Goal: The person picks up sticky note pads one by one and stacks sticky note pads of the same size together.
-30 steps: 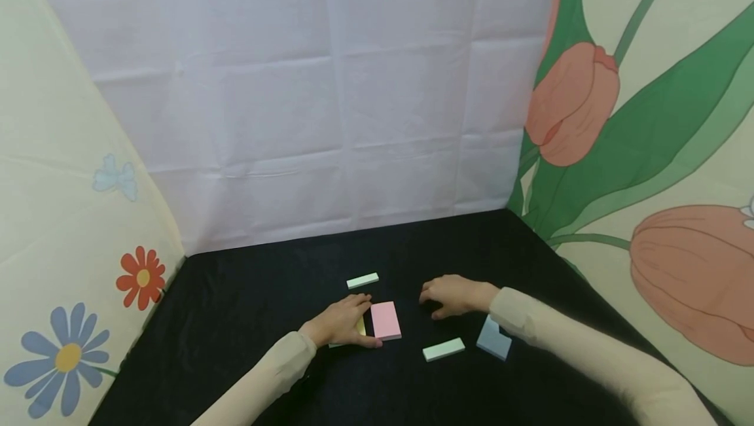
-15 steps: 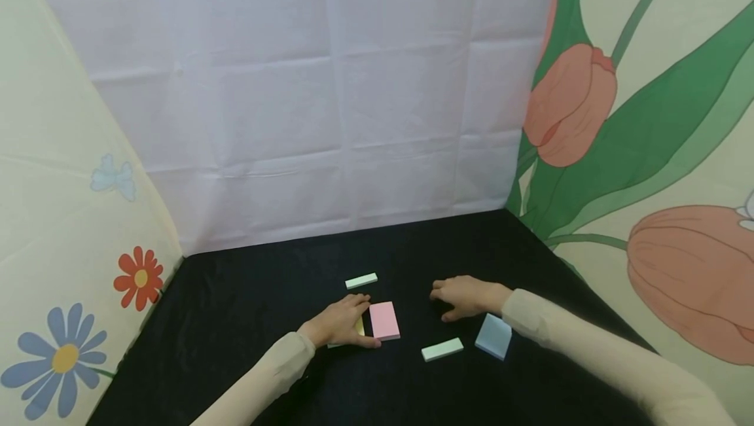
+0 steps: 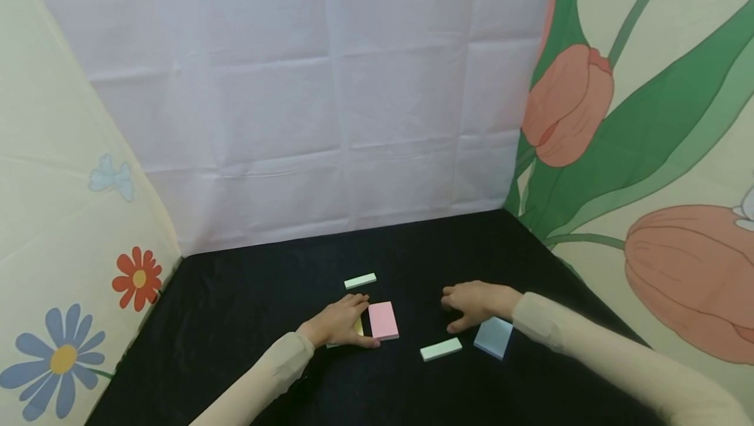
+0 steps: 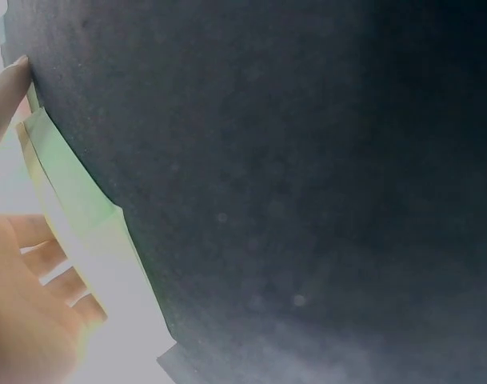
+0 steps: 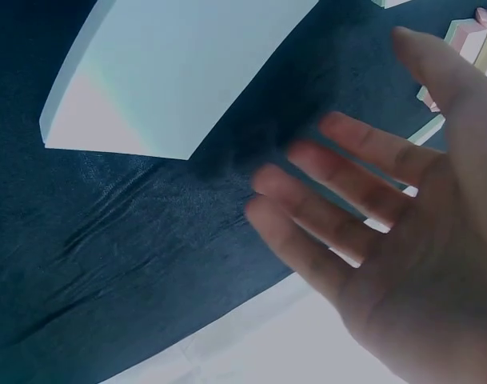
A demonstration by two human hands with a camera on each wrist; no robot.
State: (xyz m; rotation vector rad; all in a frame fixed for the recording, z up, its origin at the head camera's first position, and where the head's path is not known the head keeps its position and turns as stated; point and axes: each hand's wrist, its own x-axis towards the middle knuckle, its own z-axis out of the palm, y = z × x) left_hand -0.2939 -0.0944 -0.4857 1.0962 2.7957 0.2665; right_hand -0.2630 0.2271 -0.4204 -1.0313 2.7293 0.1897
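Observation:
On the black cloth, my left hand (image 3: 338, 322) lies over a yellow pad (image 3: 359, 326), thumb and fingers spread along the left side of a pink sticky-note pad (image 3: 383, 320). In the left wrist view, a pale green strip (image 4: 75, 176) is between its thumb and fingers; whether they press on it is unclear. My right hand (image 3: 480, 301) hovers just beyond a blue pad (image 3: 493, 337), holding nothing. The right wrist view has this right hand (image 5: 403, 232) with fingers extended and apart from the pale-looking blue pad (image 5: 163, 80).
One pale green strip (image 3: 440, 349) lies left of the blue pad, and another green strip (image 3: 360, 281) sits beyond the left hand. A white sheet (image 3: 294, 99) hangs behind the black table (image 3: 265, 282); floral cloths flank both sides.
My right hand has shifted right and slightly nearer, toward the blue pad, with its sleeve uncovering more of that pad. The left hand stays in place beside the pink pad.

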